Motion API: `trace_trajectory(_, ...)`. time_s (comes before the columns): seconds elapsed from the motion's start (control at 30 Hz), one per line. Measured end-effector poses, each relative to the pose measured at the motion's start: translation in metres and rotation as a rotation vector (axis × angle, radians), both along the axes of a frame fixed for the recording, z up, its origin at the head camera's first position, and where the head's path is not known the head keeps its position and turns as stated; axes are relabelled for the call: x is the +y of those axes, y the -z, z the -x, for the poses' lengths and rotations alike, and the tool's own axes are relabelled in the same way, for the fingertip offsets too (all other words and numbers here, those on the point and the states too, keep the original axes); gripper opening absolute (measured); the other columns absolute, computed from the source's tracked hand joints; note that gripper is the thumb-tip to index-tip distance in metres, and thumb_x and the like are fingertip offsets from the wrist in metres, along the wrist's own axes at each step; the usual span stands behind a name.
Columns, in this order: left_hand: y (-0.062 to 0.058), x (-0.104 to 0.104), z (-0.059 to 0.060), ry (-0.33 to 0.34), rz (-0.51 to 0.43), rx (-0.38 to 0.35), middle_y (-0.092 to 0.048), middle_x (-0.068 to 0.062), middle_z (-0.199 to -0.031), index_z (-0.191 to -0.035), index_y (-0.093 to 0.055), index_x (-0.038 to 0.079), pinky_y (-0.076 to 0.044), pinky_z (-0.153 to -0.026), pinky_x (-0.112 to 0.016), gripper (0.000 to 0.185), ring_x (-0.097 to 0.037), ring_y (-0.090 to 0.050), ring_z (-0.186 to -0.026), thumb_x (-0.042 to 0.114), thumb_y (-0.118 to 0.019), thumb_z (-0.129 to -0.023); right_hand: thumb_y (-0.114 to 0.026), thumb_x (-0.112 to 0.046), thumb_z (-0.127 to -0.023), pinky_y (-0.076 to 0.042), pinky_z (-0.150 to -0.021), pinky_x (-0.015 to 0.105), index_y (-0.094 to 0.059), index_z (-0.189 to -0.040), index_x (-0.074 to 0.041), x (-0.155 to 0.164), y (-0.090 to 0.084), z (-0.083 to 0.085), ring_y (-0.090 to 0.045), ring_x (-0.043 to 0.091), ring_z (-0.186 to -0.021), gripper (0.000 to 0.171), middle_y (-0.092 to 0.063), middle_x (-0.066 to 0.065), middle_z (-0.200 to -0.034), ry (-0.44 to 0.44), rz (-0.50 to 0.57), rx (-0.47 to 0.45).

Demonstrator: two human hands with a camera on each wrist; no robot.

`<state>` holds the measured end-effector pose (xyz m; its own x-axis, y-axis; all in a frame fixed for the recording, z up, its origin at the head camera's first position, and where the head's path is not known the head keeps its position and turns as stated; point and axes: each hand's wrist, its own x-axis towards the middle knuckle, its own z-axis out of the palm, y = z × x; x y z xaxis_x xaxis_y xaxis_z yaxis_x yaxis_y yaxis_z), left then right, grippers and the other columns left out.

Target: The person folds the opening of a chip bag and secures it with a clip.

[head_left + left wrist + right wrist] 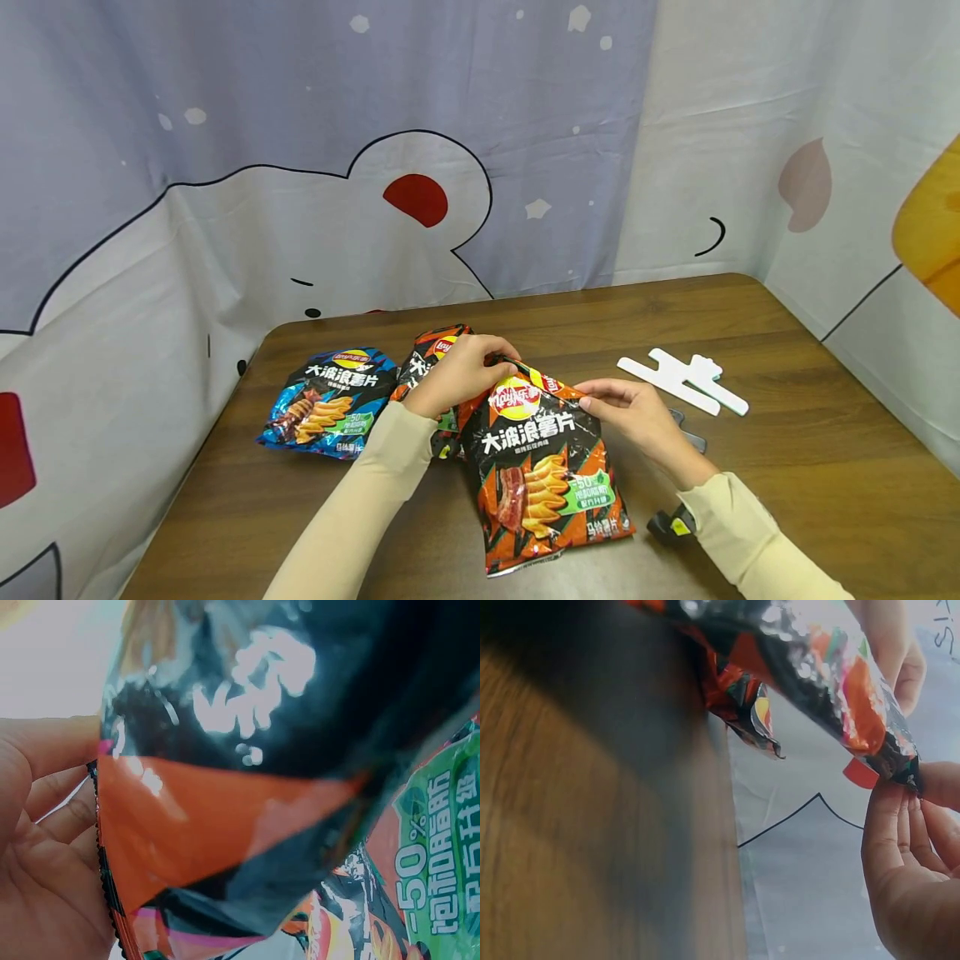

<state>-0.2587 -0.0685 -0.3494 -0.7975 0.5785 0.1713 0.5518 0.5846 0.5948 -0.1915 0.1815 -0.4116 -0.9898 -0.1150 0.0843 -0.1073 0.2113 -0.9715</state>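
A black-and-orange Lay's potato chip bag [540, 446] is held tilted up by its top edge, its printed front showing in the head view. My left hand [472, 373] grips the top left part of this bag; in the left wrist view the hand [52, 847] is beside the crimped edge. My right hand [637, 417] pinches the top right corner between thumb and fingers, which the right wrist view shows closely. Behind the left hand stands a second black-and-orange chip bag [425, 354], partly hidden. A blue chip bag [330, 404] lies to its left.
White flat plastic pieces [682, 379] lie on the brown wooden table [810, 467] at the right. A dark grey object [693, 440] sits partly behind the right hand. A printed curtain [525, 150] hangs behind the table.
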Motion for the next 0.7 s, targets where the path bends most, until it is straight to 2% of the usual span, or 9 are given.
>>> trace_trajectory(0.23,-0.0009,-0.0003,-0.0016,0.014,-0.001,0.02,-0.071,-0.002,-0.102,-0.105,-0.072,0.011,-0.046,-0.071,-0.027,0.016,-0.01,-0.053,-0.067,0.016,-0.063,-0.094,-0.072,-0.018,-0.087,-0.053,-0.079,0.023,-0.066,-0.113,0.006,-0.0003,-0.0006,-0.0015,-0.068,0.006,-0.086,0.036,-0.072,0.014,-0.103,-0.01,0.017,-0.021)
trace_trajectory(0.37,-0.0011,-0.0007,-0.0024,0.024,0.004,0.023,-0.07,-0.004,-0.104,-0.107,-0.072,0.008,-0.044,-0.068,-0.028,0.018,-0.01,-0.049,-0.059,0.015,-0.061,-0.095,-0.072,-0.017,-0.087,-0.052,-0.08,0.023,-0.066,-0.113,0.006,-0.0003,-0.0005,-0.0017,-0.068,0.006,-0.087,0.035,-0.071,0.016,-0.104,-0.021,0.018,-0.022)
trace_trajectory(0.7,-0.0023,-0.0008,-0.0041,0.023,0.014,0.037,-0.07,-0.003,-0.107,-0.107,-0.073,0.013,-0.043,-0.066,-0.027,0.017,-0.011,-0.048,-0.059,0.016,-0.062,-0.094,-0.071,-0.018,-0.087,-0.052,-0.079,0.024,-0.066,-0.114,0.005,0.004,-0.0007,-0.0018,-0.068,0.006,-0.087,0.035,-0.069,0.022,-0.108,-0.057,-0.016,-0.002)
